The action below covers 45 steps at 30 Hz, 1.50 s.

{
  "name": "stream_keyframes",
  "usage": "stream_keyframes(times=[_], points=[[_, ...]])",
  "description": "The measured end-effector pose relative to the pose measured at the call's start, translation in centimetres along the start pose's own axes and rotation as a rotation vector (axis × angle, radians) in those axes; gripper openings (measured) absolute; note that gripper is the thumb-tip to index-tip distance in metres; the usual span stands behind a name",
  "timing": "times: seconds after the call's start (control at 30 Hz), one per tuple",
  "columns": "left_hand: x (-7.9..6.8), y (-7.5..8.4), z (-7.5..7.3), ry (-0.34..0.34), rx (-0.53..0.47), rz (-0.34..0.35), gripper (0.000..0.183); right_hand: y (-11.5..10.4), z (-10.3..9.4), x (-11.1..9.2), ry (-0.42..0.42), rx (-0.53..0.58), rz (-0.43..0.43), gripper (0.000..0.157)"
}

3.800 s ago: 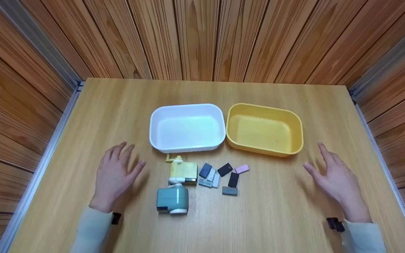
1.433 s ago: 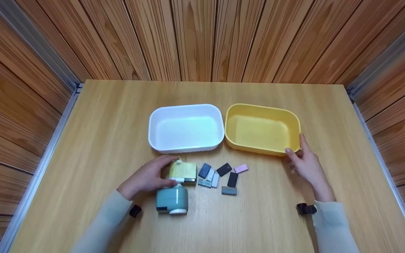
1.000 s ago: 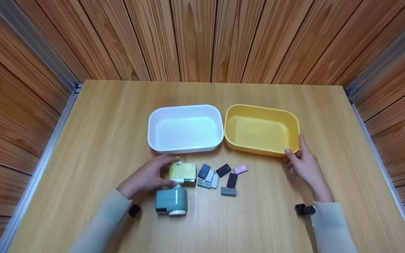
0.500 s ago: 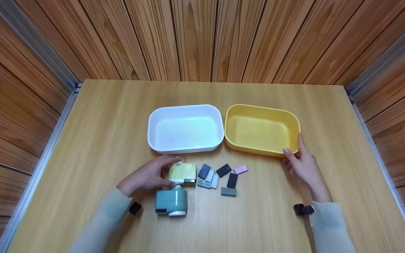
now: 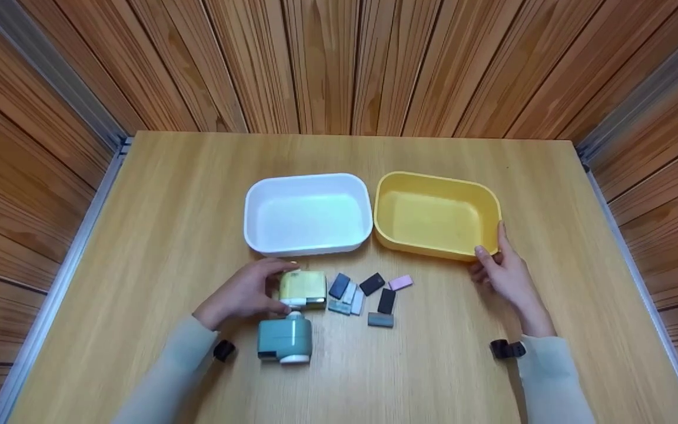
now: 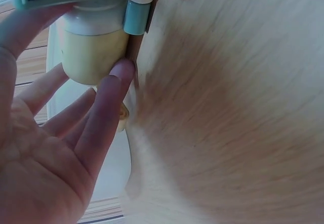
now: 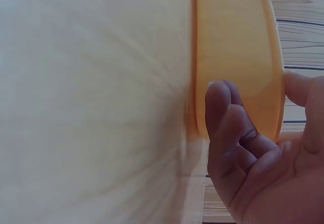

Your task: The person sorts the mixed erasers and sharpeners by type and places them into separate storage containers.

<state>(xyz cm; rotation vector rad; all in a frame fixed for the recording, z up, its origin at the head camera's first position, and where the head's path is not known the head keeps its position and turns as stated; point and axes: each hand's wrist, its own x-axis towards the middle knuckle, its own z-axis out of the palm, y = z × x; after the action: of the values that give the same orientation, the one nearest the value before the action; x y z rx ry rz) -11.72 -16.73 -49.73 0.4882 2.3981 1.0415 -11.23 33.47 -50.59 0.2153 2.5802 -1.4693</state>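
Observation:
My left hand holds a pale yellow, crank-type pencil sharpener, thumb at its near end and fingers at its far end. In the left wrist view, the fingers of the left hand curl beside the sharpener's rounded yellow body. Just in front of it sits a teal sharpener with a white knob. At the right, my right hand grips the near right corner of a yellow bin. The right wrist view has the right hand's fingers bent against the bin's outer wall.
A white bin stands left of the yellow one, their sides close together. Several small eraser-like blocks lie in front of the bins, among them a pink block, a black block and a grey-blue block. Wooden panels enclose the tabletop.
From resting apart at the sides, my left hand has moved right onto the yellow sharpener and my right hand left onto the yellow bin. Over the last second both hands have stayed nearly still.

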Motion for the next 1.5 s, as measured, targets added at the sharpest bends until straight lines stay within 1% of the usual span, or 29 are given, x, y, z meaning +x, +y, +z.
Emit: stream_keyframes(times=[0.17, 0.33, 0.47, 0.6, 0.77, 1.07, 1.3, 1.5], points=[[-0.3, -0.2, -0.1, 0.02, 0.0, -0.005, 0.077, -0.1, -0.2, -0.1, -0.023, 0.005, 0.011, 0.082], [-0.5, -0.3, -0.2, 0.029, -0.018, -0.012, 0.076, -0.4, 0.0, -0.3, -0.003, 0.001, -0.023, 0.084], [-0.6, -0.3, -0.3, 0.037, -0.052, -0.017, 0.076, -0.4, -0.1, -0.4, 0.009, 0.007, -0.015, 0.085], [-0.9, -0.4, -0.5, 0.054, -0.091, 0.008, 0.075, -0.3, -0.1, -0.4, 0.01, 0.025, -0.005, 0.088], [-1.3, -0.4, -0.8, 0.079, -0.117, 0.047, 0.074, -0.1, -0.1, -0.3, 0.017, 0.049, -0.018, 0.092], [-2.0, 0.1, -1.3, 0.104, -0.164, 0.073, 0.074, -0.4, -0.5, -0.2, -0.005, 0.083, -0.023, 0.089], [-2.5, 0.4, -2.2, 0.108, -0.211, 0.09, 0.075, -0.2, -0.5, -0.1, -0.021, 0.072, -0.023, 0.09], [-2.8, 0.9, -2.5, 0.075, -0.239, 0.09, 0.076, -0.3, -0.6, -0.2, -0.023, 0.076, -0.021, 0.089]])
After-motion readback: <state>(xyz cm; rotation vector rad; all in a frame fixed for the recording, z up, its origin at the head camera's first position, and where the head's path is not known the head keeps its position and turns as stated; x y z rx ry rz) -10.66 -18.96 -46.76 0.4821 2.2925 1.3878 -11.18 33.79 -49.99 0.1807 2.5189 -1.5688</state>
